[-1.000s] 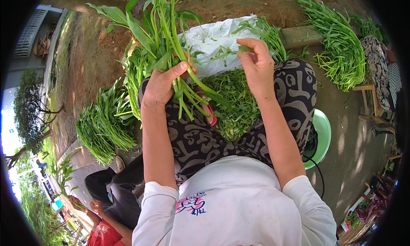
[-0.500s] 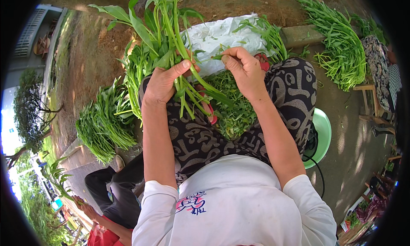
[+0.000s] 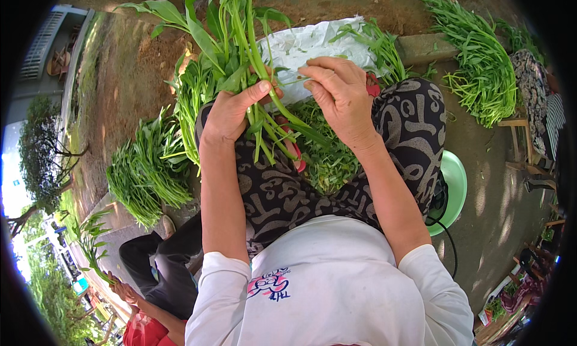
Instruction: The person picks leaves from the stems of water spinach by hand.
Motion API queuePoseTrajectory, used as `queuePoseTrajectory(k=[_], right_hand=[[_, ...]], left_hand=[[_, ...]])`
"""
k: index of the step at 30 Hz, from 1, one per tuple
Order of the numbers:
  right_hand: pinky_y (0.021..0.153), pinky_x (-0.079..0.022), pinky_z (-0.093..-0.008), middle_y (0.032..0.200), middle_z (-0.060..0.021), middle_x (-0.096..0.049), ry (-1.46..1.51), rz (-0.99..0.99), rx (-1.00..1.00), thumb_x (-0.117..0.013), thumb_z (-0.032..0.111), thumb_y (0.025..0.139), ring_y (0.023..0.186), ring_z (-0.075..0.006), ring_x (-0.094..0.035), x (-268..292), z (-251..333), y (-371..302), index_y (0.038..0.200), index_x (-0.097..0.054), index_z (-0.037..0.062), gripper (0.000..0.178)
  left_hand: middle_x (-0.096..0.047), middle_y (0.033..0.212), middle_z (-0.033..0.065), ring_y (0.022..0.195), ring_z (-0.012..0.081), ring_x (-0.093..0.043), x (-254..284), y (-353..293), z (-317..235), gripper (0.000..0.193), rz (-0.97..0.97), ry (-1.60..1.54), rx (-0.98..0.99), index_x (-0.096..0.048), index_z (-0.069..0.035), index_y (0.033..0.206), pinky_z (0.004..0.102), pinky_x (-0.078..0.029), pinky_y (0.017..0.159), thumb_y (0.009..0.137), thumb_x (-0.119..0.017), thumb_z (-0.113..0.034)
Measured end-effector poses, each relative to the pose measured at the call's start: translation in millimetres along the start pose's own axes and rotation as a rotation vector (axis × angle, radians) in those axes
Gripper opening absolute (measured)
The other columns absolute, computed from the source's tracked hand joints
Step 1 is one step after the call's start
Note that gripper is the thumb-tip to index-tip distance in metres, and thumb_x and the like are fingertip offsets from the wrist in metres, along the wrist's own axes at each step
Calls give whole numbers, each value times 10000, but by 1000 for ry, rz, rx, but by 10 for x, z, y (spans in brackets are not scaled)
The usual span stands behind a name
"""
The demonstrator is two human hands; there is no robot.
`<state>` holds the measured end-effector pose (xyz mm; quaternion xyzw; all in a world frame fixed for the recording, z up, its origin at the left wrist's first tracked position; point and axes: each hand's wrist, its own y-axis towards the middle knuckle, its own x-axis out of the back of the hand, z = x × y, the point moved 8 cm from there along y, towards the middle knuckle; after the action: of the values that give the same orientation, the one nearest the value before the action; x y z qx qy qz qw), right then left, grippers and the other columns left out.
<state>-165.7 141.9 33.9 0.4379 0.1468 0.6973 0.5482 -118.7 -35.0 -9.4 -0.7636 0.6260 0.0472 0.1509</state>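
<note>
My left hand (image 3: 231,113) is wrapped round a bunch of water spinach (image 3: 240,39), its leafy tops pointing away and cut stems hanging below my fist. The thumb lies across the stems. Just right of the bunch, my right hand (image 3: 345,100) has its thumb and forefinger closed on a thin green leaf stalk (image 3: 293,80). Between my knees lies a heap of loose picked leaves (image 3: 327,166). A white plastic sack (image 3: 300,45) is spread on the ground beyond my hands.
More greens lie in piles at left (image 3: 147,172) and far right (image 3: 481,69), with a smaller bunch (image 3: 381,48) on the sack. A pale green basin (image 3: 454,193) stands beside my right leg. At lower left, another person's hand (image 3: 125,291) holds greens.
My right hand has shifted slightly left, toward the bunch, and its back has turned more upward. The left hand stays nearly still. The other person's greens stand more upright.
</note>
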Motion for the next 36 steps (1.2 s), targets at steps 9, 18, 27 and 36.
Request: queuePoseTrajectory(k=[9, 18, 27, 36], right_hand=[[761, -428, -309, 805, -15, -604, 359, 142, -327, -658, 94, 815, 753, -163, -583, -236, -205, -126, 914, -634, 89, 101], [759, -446, -249, 860, -14, -597, 1340, 18, -972, -609, 148, 897, 746, -104, -554, -610, -472, -446, 984, -607, 15, 159], [709, -481, -266, 895, -89, -640, 390, 21, -296, -620, 57, 866, 854, -184, -627, -88, -193, -30, 1022, -650, 83, 161], [810, -420, -349, 838, -5, -644, 64, 114, -96, -677, 65, 757, 812, -201, -610, -215, -9, -96, 883, -646, 109, 137]], left_hand=[[-624, 924, 73, 830, 195, -624, -27, 12, 6, 379, 31, 2, -2, -588, -7, 1105, 316, -500, 764, 814, -746, -192], [-619, 922, 66, 819, 206, -632, -109, 39, 5, 371, 56, -3, -19, -592, 1, 1080, 332, -518, 773, 805, -754, -189], [-620, 920, 72, 815, 217, -630, -64, 30, 21, 372, 36, -14, -6, -588, 1, 1094, 343, -520, 773, 814, -745, -186], [-612, 932, 68, 829, 214, -629, -101, 43, 7, 378, 93, -1, -18, -581, 4, 1098, 338, -521, 783, 813, -745, -183]])
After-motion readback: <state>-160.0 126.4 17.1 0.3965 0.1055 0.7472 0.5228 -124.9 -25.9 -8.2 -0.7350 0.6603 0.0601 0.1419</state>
